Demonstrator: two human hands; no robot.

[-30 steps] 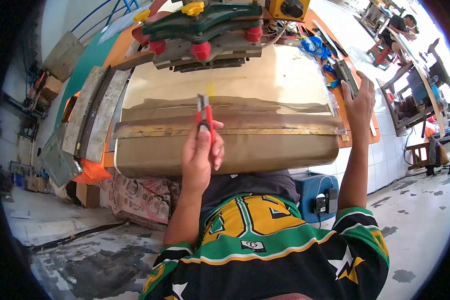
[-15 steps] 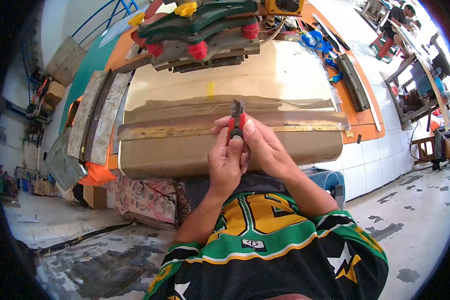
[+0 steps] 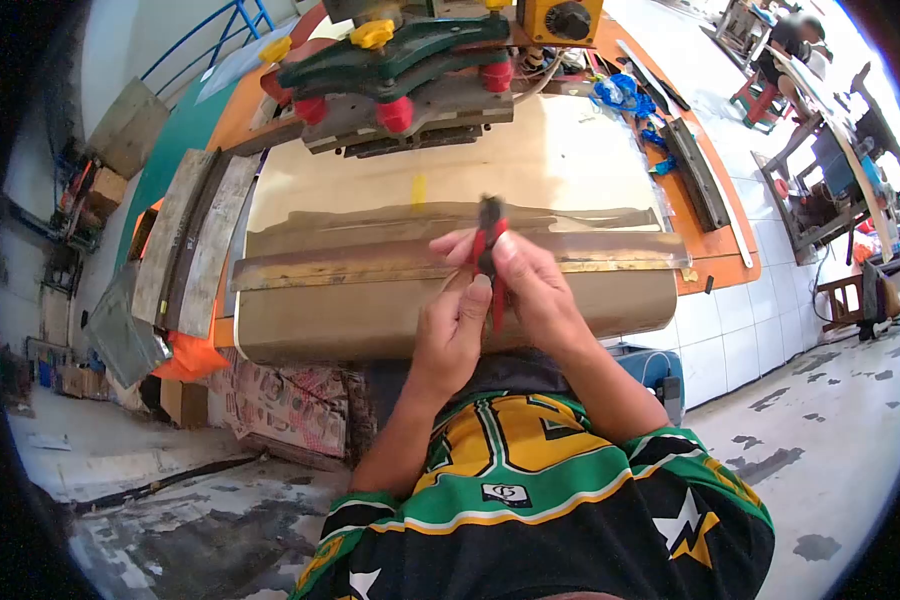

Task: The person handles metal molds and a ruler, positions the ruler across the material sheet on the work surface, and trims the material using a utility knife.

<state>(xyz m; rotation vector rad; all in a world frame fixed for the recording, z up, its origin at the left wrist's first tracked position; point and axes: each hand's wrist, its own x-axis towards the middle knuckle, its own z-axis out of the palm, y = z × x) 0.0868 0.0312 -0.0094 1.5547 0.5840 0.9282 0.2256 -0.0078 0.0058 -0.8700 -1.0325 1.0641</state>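
Observation:
A red and black cutter (image 3: pixel 489 245) is between my two hands, over the long metal bar (image 3: pixel 370 262) that lies across the brown sheet (image 3: pixel 390 315). My left hand (image 3: pixel 450 335) is closed round the cutter's lower part, with the thumb on it. My right hand (image 3: pixel 535 290) pinches the cutter's side near the dark head. The cutter's tip points away from me and is blurred. A short yellow mark (image 3: pixel 419 190) shows on the pale sheet (image 3: pixel 340 175) beyond the bar.
A green press head (image 3: pixel 400 65) with red knobs hangs over the table's far side. Metal bars lie at the left (image 3: pixel 185 240) and right (image 3: pixel 697 175). Blue plastic (image 3: pixel 622 95) is at the far right. Another person (image 3: pixel 792 45) sits at a bench in the background.
My right hand has come from the table's right side to the cutter and now holds it too. The cutter has moved right and has turned between my hands.

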